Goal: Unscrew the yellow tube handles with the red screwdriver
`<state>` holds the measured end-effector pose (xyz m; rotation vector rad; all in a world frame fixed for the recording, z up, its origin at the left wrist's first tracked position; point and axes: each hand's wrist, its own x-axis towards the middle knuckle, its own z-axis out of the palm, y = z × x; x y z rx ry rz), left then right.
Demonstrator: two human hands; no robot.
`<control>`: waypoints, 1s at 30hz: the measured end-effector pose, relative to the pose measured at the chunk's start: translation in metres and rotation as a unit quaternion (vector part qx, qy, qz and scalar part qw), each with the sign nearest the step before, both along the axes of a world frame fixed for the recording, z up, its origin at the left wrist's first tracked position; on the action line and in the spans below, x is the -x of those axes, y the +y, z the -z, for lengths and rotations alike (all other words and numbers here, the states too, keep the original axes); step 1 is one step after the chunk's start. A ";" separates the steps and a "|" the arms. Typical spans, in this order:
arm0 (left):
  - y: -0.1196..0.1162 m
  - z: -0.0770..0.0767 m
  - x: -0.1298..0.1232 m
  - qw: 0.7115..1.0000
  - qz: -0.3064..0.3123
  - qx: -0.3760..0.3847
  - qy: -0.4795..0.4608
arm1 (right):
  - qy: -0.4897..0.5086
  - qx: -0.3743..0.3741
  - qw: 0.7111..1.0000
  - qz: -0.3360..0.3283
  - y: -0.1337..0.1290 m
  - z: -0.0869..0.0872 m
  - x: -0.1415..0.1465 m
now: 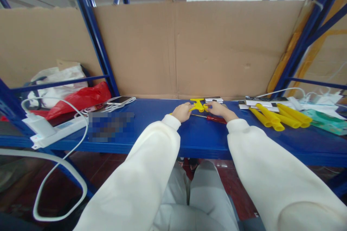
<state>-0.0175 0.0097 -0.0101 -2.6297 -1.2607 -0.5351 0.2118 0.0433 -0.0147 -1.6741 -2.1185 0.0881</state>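
Note:
Both hands meet over the blue table [159, 130] around a small yellow plastic piece [198, 105]. My left hand [183, 112] pinches its left side, fingers closed. On the right side, the fingers of my right hand [218, 110] are closed on the same piece. A screwdriver with a red handle [217, 119] lies on the table just below my right hand, its thin shaft pointing left. Just behind the hands rests a small black and white item [214, 99], too small to make out.
Several yellow tubes [282, 115] and a green packet [329, 122] lie at the right. A white power strip [61, 131], cables and a phone [119, 100] are at the left, near a red bag [81, 101]. Cardboard [217, 50] stands behind the table.

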 end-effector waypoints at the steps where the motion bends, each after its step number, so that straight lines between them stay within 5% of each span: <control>1: 0.000 0.000 0.000 1.000 -0.002 0.002 0.001 | 0.017 -0.015 1.000 -0.010 0.001 0.000 0.000; 5: 0.000 0.000 0.000 1.000 -0.009 0.009 0.005 | 0.149 -0.044 0.985 -0.076 -0.004 -0.004 0.008; 11: -0.001 -0.002 -0.001 1.000 -0.016 0.003 -0.015 | 0.407 0.095 0.897 -0.143 -0.027 -0.011 0.034; 17: -0.005 -0.003 -0.002 0.999 -0.031 0.000 -0.026 | 0.518 0.129 0.841 -0.087 -0.032 -0.012 0.045; 24: -0.007 -0.005 -0.002 0.999 -0.046 -0.016 0.002 | 0.644 0.037 0.762 0.060 -0.026 -0.022 0.021; 30: 0.001 0.000 -0.001 0.999 0.008 -0.041 -0.026 | 0.695 -0.007 0.703 0.153 -0.022 -0.024 0.004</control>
